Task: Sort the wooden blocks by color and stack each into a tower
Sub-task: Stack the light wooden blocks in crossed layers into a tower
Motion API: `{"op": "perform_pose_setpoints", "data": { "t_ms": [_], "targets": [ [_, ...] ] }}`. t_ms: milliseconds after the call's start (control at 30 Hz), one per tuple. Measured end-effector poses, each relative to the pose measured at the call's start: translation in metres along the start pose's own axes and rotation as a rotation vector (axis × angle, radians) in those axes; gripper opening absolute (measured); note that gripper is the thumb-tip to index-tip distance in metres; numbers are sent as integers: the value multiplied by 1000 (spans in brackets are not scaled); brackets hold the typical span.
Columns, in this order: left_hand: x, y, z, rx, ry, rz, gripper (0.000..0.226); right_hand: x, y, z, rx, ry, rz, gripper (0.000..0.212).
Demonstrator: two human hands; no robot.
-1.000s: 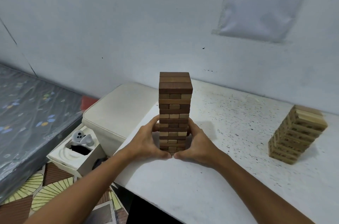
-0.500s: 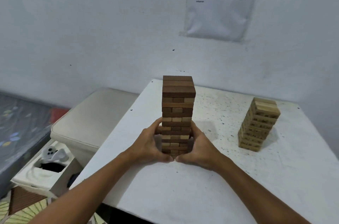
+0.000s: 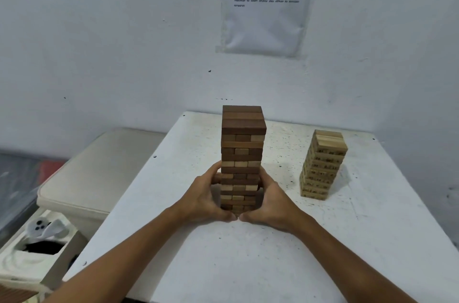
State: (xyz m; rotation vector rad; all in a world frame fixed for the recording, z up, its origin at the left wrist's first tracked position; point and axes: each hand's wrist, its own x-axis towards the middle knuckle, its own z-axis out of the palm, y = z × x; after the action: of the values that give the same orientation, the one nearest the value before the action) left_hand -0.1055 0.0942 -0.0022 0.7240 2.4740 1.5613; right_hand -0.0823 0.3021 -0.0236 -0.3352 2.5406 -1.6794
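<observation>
A tall tower of dark and mid-brown wooden blocks [image 3: 242, 143] stands near the middle of the white speckled table [image 3: 248, 265]. My left hand [image 3: 206, 199] wraps its lower left side and my right hand [image 3: 273, 201] wraps its lower right side. The thumbs meet in front of the base, and the fingers behind the tower are hidden. A shorter tower of light wooden blocks [image 3: 323, 166] stands apart at the right back of the table, slightly twisted.
The table's left edge runs beside a cream padded seat [image 3: 99, 168]. Below the seat is a white box [image 3: 15, 263] holding a white controller [image 3: 42, 228]. A printed sheet [image 3: 265, 4] hangs on the white wall behind the table.
My view has swung to the right, so the light tower now sits more toward the centre. Both hands stay wrapped round the foot of the brown tower.
</observation>
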Motion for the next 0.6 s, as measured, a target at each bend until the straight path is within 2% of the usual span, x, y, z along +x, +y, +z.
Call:
{"op": "perform_pose_setpoints", "data": {
  "t_ms": [600],
  "targets": [
    [27,0,5,43,-65,18,93,6,11,-16,-86,64,35,116]
  ]
}}
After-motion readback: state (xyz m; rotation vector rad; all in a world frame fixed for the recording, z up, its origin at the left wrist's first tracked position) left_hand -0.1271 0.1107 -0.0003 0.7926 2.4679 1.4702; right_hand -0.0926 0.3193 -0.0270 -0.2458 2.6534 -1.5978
